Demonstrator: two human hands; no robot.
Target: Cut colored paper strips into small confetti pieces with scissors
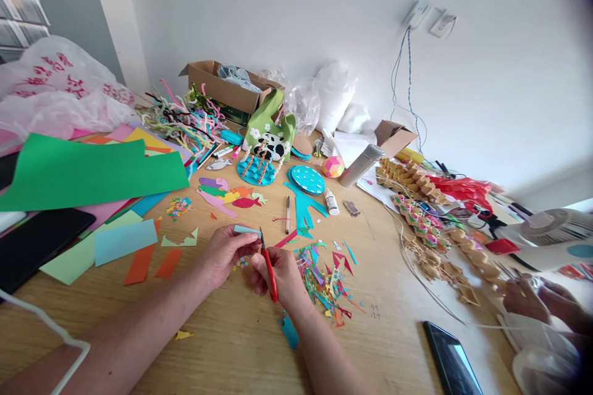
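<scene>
My left hand pinches a small strip of light blue paper near the middle of the table. Red-handled scissors sit in my right hand, their blades pointing up at the strip's right end. Whether the blades touch the paper I cannot tell. Just right of my right hand lies a heap of coloured paper scraps. Light blue paper and orange pieces lie left of my left hand. Beyond my hands are several cut-out paper fish.
Green sheets cover the left side, beside a dark phone. A felt panda bag, a grey flask and a cardboard box stand at the back. Another person's hands work at right, near another phone and a white cable.
</scene>
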